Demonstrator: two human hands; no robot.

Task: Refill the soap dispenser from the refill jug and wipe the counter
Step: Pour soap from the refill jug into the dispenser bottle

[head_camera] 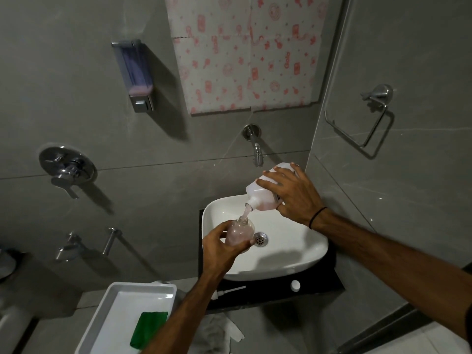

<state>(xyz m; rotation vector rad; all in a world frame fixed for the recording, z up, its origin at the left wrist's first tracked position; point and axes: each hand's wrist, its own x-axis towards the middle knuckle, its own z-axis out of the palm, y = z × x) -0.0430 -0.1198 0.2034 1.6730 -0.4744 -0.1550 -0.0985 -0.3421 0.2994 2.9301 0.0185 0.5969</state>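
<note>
My left hand [221,247] grips a clear glass soap dispenser bottle [238,232] with its pump off, held upright over the white basin [293,261]. My right hand [291,194] holds the white refill jug [263,191] tilted, spout down and to the left. A pink stream of soap runs from the spout into the bottle's open neck. The bottle is largely filled with pink liquid. The dispenser's pump [228,291] with its tube lies on the black counter [319,287] in front of the basin, and a white cap [295,285] lies there too.
A white tray [115,302] holding a green cloth [148,328] sits at lower left. A wall tap [256,149] juts above the basin. A wall-mounted soap dispenser [136,75], mixer valve [67,167] and towel ring [362,121] hang on the grey tiles. A crumpled white cloth [222,330] lies below the counter.
</note>
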